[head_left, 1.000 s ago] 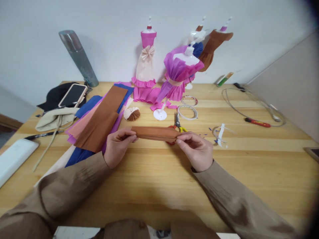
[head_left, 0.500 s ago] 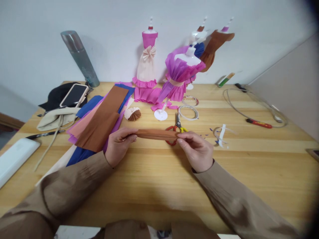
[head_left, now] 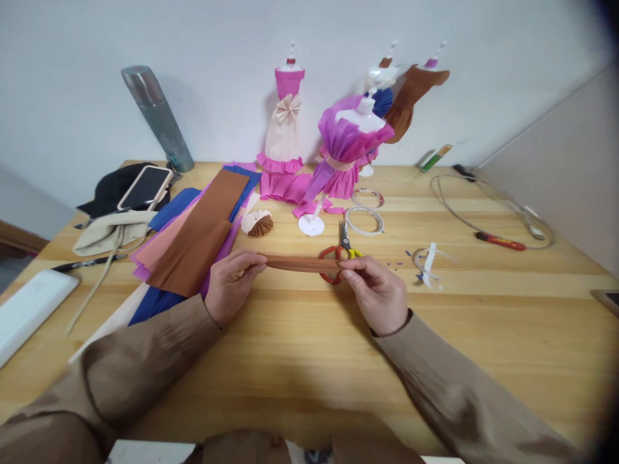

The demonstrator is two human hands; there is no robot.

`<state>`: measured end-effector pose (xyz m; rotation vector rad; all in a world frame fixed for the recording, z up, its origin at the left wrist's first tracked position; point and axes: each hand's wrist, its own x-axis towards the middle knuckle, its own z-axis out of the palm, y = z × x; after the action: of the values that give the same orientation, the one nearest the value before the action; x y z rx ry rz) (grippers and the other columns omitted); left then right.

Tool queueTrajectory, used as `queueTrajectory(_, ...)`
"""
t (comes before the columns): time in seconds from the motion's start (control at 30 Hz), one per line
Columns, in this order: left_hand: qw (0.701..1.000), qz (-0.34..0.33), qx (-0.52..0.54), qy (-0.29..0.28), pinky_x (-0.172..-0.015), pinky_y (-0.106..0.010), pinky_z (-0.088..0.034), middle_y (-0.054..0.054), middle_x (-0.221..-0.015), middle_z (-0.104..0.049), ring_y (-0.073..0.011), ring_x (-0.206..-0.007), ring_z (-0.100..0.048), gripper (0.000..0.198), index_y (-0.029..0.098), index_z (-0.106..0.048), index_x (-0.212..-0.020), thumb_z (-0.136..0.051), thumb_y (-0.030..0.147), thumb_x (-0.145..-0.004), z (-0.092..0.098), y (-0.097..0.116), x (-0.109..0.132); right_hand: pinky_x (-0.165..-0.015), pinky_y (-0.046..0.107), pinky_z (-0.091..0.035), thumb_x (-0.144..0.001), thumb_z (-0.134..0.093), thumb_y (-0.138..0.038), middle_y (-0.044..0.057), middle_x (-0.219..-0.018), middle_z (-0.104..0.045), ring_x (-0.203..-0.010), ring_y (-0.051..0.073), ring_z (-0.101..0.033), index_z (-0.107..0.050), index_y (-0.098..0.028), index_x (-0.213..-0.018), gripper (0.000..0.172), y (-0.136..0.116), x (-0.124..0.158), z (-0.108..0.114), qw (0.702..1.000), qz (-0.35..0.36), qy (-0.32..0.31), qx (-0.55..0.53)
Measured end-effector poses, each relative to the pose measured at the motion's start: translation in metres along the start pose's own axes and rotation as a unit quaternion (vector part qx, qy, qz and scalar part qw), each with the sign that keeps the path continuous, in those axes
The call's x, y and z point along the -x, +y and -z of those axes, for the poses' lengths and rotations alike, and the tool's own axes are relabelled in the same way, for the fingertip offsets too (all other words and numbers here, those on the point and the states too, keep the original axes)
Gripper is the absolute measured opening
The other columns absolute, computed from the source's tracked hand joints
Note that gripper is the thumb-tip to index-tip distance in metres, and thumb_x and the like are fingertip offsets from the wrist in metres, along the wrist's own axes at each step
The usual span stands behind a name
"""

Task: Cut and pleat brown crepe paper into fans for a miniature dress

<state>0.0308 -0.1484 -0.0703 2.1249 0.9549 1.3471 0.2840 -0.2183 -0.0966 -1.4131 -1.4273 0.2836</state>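
A narrow folded strip of brown crepe paper (head_left: pixel 304 263) is stretched level between my two hands, above the table. My left hand (head_left: pixel 235 283) pinches its left end between thumb and fingers. At the other end, my right hand (head_left: pixel 376 290) grips it the same way. Behind the strip, near my right fingers, lie scissors (head_left: pixel 343 240) with red and yellow handles, partly covered by the paper. A pleated rosette (head_left: pixel 258 223), half cream and half brown, rests beyond my left hand. To its left is a stack of coloured crepe paper sheets (head_left: pixel 203 225), brown on top.
Small dress forms in paper outfits, one in pink and cream (head_left: pixel 285 132) and one in purple (head_left: pixel 355 142), stand at the back. Tape rolls (head_left: pixel 365 230), a cable (head_left: pixel 438 193), a red-handled cutter (head_left: pixel 500 241), a phone (head_left: pixel 145 188) and a bottle (head_left: pixel 159 119) surround the work area.
The brown strip looks narrower and more tightly folded. My right hand has shifted slightly left, nearer my left hand. The view has tilted up a little.
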Motion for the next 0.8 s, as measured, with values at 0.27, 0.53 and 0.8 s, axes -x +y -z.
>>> queueTrajectory(0.27, 1.000, 0.007, 0.001, -0.001, -0.067, -0.023, -0.054, -0.004, -0.078, -0.072, -0.0138, -0.072, -0.067, 0.008, 0.019, -0.071, -0.079, -0.064, 0.017, -0.081, 0.0002, 0.0029, -0.0009, -0.070, 0.034, -0.053, -0.084, -0.062, -0.027, 0.005, -0.083, -0.071, -0.073, 0.018, -0.066, -0.067, -0.020, -0.086, 0.008, 0.0011, 0.0038, 0.0012, 1.000, -0.010, 0.019, 0.011)
queueTrajectory(0.53, 0.990, 0.122, 0.068, 0.006, -0.057, -0.020, -0.053, -0.002, -0.067, -0.070, -0.0116, -0.060, -0.065, 0.005, 0.016, -0.071, -0.079, -0.067, 0.020, -0.077, -0.0028, 0.0044, 0.0045, -0.068, 0.033, -0.053, -0.082, -0.063, -0.024, 0.007, -0.085, -0.071, -0.076, 0.018, -0.066, -0.068, -0.021, -0.083, 0.006, -0.0044, 0.0008, 0.0031, 0.999, 0.017, 0.033, 0.005)
queueTrajectory(0.8, 0.948, 0.244, 0.202, 0.021, -0.057, -0.022, -0.055, -0.001, -0.062, -0.068, -0.0125, -0.058, -0.065, 0.011, 0.014, -0.071, -0.075, -0.074, 0.023, -0.070, -0.0066, 0.0077, 0.0049, -0.063, 0.030, -0.053, -0.077, -0.067, -0.022, 0.005, -0.078, -0.069, -0.067, 0.016, -0.064, -0.068, -0.020, -0.077, 0.002, -0.0070, 0.0006, 0.0032, 0.999, 0.002, 0.038, -0.028)
